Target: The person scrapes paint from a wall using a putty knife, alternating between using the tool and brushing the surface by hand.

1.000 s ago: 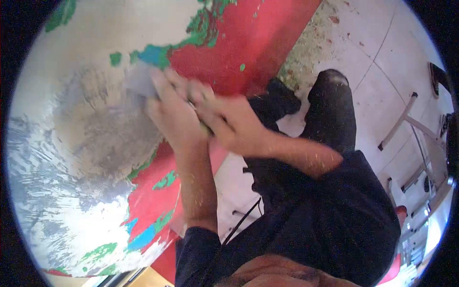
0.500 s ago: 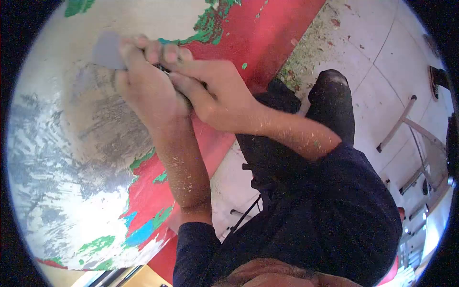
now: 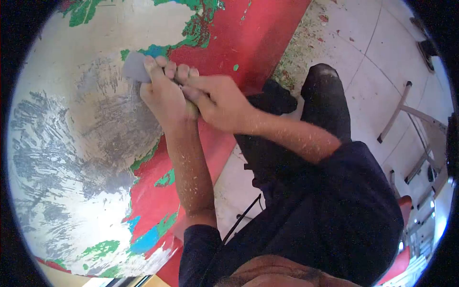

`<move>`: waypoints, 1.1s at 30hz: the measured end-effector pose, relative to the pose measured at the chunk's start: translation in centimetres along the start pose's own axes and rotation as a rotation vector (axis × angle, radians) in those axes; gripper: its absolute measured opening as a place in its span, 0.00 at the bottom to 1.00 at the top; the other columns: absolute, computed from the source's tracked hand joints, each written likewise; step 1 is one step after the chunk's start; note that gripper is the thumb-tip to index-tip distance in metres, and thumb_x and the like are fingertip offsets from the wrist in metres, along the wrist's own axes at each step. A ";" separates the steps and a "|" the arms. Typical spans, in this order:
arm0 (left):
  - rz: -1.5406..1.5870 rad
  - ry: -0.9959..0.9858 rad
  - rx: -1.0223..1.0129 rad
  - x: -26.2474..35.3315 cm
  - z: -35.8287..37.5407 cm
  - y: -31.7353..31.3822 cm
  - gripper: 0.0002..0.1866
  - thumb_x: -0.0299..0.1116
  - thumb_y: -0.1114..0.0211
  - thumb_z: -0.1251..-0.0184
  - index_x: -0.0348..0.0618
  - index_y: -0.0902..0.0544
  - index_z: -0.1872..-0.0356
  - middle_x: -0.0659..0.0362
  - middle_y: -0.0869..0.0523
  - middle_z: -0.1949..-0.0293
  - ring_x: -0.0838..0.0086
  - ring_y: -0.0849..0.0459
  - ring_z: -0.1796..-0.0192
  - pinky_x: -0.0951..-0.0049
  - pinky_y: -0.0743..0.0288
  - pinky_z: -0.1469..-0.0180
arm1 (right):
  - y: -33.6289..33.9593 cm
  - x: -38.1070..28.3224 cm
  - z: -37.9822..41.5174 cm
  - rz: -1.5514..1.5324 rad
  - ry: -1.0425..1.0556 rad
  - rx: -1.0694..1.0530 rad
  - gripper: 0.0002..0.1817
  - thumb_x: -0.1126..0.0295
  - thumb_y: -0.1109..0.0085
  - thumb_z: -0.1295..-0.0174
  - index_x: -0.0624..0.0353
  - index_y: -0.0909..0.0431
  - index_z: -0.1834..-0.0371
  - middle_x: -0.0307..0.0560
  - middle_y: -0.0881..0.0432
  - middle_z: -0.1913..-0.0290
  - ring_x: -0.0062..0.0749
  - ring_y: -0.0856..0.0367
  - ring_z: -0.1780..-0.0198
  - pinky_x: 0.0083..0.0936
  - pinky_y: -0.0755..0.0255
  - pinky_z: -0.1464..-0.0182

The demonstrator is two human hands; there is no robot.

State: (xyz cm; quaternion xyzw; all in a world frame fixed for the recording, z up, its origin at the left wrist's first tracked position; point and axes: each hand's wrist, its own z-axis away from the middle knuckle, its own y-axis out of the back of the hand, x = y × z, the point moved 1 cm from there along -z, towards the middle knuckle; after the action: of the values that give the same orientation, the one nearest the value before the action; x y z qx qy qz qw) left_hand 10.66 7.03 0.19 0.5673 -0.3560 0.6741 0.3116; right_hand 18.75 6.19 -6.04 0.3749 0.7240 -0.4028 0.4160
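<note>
A flat grey scraper blade (image 3: 136, 67) rests against the worn, mottled surface (image 3: 110, 119), near the edge of the green and red paint. Around the base of this scraper my left hand (image 3: 166, 98) is closed, its fingertips beside the blade. My right hand (image 3: 221, 101) is pressed against my left, its fingers wrapped round the same tool at the handle end. The handle itself is mostly hidden by the fingers. Pale flecks cover both forearms.
Red paint (image 3: 239, 43) with green and blue patches borders the bare area. Paint chips (image 3: 301, 52) lie on the tiled floor (image 3: 358, 71) beyond the edge. My dark-clothed leg (image 3: 327, 105) is near them. A metal-legged stool or frame (image 3: 396, 112) stands at right.
Both hands and the scraper have shifted right and slightly down in the view, closer to the red paint. The whole view has also moved a little. The grip looks the same.
</note>
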 end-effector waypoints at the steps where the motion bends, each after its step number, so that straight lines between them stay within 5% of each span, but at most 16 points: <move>1: -0.010 -0.013 0.002 0.0 0.2 -0.3 0.15 0.41 0.54 0.27 0.44 0.34 0.74 0.65 0.38 0.81 0.76 0.36 0.80 0.71 0.36 0.76 | -0.2 -0.2 0.9 -0.020 -0.028 0.017 0.09 0.71 0.51 0.39 0.66 0.25 0.63 0.62 0.25 0.71 0.48 0.25 0.68 0.38 0.29 0.65; 2: -0.031 -0.018 -0.004 0.0 0.1 -0.3 0.15 0.41 0.54 0.27 0.44 0.34 0.74 0.65 0.38 0.81 0.76 0.36 0.80 0.71 0.35 0.76 | -0.4 -0.4 1.2 -0.049 -0.056 0.038 0.10 0.70 0.51 0.41 0.64 0.24 0.64 0.63 0.23 0.69 0.59 0.23 0.65 0.43 0.28 0.64; 5: -0.044 -0.024 0.000 -0.3 0.0 -0.1 0.16 0.41 0.55 0.27 0.44 0.34 0.74 0.65 0.38 0.81 0.76 0.36 0.80 0.70 0.35 0.75 | -0.1 -0.2 -1.0 0.026 0.061 0.041 0.10 0.69 0.51 0.40 0.64 0.24 0.64 0.64 0.24 0.68 0.60 0.23 0.65 0.44 0.29 0.64; 15: 0.071 0.032 -0.029 -0.8 0.4 -1.0 0.15 0.40 0.56 0.27 0.43 0.33 0.73 0.63 0.36 0.79 0.74 0.33 0.77 0.67 0.32 0.73 | 1.6 -2.0 0.8 0.086 -0.108 -0.044 0.12 0.68 0.51 0.39 0.64 0.24 0.61 0.64 0.24 0.67 0.60 0.24 0.63 0.41 0.27 0.62; 19: -0.070 -0.036 -0.265 1.5 1.7 -0.4 0.14 0.38 0.56 0.27 0.40 0.28 0.69 0.56 0.25 0.72 0.65 0.23 0.69 0.60 0.28 0.65 | 1.5 -3.3 1.3 -0.043 -0.050 0.004 0.13 0.69 0.53 0.36 0.62 0.23 0.55 0.52 0.21 0.72 0.42 0.21 0.71 0.32 0.27 0.66; 21: -0.596 -0.383 -0.218 2.5 2.0 -0.2 0.16 0.41 0.56 0.28 0.37 0.26 0.60 0.56 0.24 0.70 0.63 0.24 0.66 0.58 0.29 0.59 | 3.3 -4.2 3.3 -0.109 -0.178 -0.001 0.14 0.69 0.55 0.34 0.62 0.24 0.50 0.43 0.22 0.75 0.27 0.23 0.74 0.25 0.28 0.68; 22: -0.898 -0.643 -0.320 3.7 1.7 0.4 0.16 0.41 0.52 0.31 0.39 0.25 0.53 0.52 0.23 0.59 0.56 0.25 0.56 0.51 0.33 0.52 | 4.7 -3.2 4.1 -0.178 -0.166 0.055 0.17 0.70 0.56 0.33 0.64 0.27 0.44 0.33 0.28 0.77 0.13 0.32 0.74 0.18 0.32 0.72; 23: -1.155 -0.952 -0.356 4.8 1.5 1.0 0.20 0.41 0.48 0.34 0.41 0.25 0.46 0.48 0.22 0.47 0.49 0.25 0.46 0.44 0.38 0.45 | 6.0 -4.0 4.2 -0.318 -0.134 0.164 0.20 0.70 0.56 0.33 0.66 0.33 0.39 0.32 0.31 0.79 0.12 0.36 0.79 0.15 0.37 0.77; 26: -1.494 -1.586 0.375 7.1 0.0 1.4 0.24 0.43 0.45 0.38 0.43 0.26 0.43 0.50 0.27 0.41 0.52 0.32 0.38 0.41 0.47 0.39 | 10.5 -4.4 5.8 -0.225 -0.212 0.539 0.23 0.67 0.62 0.30 0.64 0.40 0.34 0.30 0.32 0.79 0.10 0.38 0.84 0.11 0.43 0.83; 27: -1.574 -1.455 0.503 5.9 -0.9 1.5 0.27 0.46 0.43 0.39 0.46 0.28 0.41 0.54 0.32 0.37 0.55 0.39 0.33 0.41 0.54 0.35 | 11.9 -4.5 6.4 -0.220 -0.175 0.598 0.24 0.67 0.62 0.30 0.64 0.42 0.33 0.32 0.32 0.79 0.11 0.37 0.84 0.12 0.42 0.83; 29: -1.962 -1.189 0.176 1.6 -2.9 2.2 0.30 0.49 0.42 0.40 0.46 0.30 0.39 0.55 0.33 0.36 0.56 0.41 0.31 0.42 0.55 0.33 | 13.2 -4.7 8.2 -0.192 -0.136 0.651 0.25 0.68 0.61 0.30 0.62 0.44 0.31 0.34 0.30 0.78 0.11 0.37 0.83 0.12 0.41 0.83; 30: -2.085 -1.268 -0.090 0.3 -2.4 1.7 0.31 0.52 0.42 0.41 0.47 0.31 0.38 0.56 0.32 0.36 0.57 0.42 0.31 0.42 0.53 0.33 | 13.5 -4.9 9.1 -0.166 -0.130 0.642 0.25 0.68 0.61 0.30 0.61 0.45 0.31 0.35 0.30 0.78 0.11 0.36 0.83 0.12 0.40 0.82; 32: -2.081 -0.937 -0.965 -2.5 -1.2 1.6 0.31 0.52 0.45 0.38 0.44 0.32 0.38 0.53 0.29 0.38 0.60 0.35 0.34 0.47 0.44 0.35 | 13.7 -5.1 10.7 -0.103 -0.140 0.580 0.26 0.70 0.60 0.31 0.59 0.46 0.30 0.36 0.29 0.76 0.12 0.35 0.82 0.12 0.38 0.81; 33: -1.735 -0.652 -1.040 -3.7 -1.2 1.8 0.31 0.53 0.47 0.36 0.43 0.32 0.39 0.53 0.28 0.39 0.61 0.33 0.35 0.50 0.41 0.37 | 13.4 -5.1 11.0 -0.062 -0.149 0.523 0.26 0.70 0.59 0.31 0.58 0.47 0.30 0.36 0.28 0.75 0.13 0.34 0.81 0.13 0.36 0.80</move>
State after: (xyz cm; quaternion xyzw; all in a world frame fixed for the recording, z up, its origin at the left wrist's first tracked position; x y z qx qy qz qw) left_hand 9.15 6.96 -3.85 0.5773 -0.1403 -0.1984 0.7795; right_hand 35.68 0.55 -8.68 0.4164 0.5739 -0.6151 0.3447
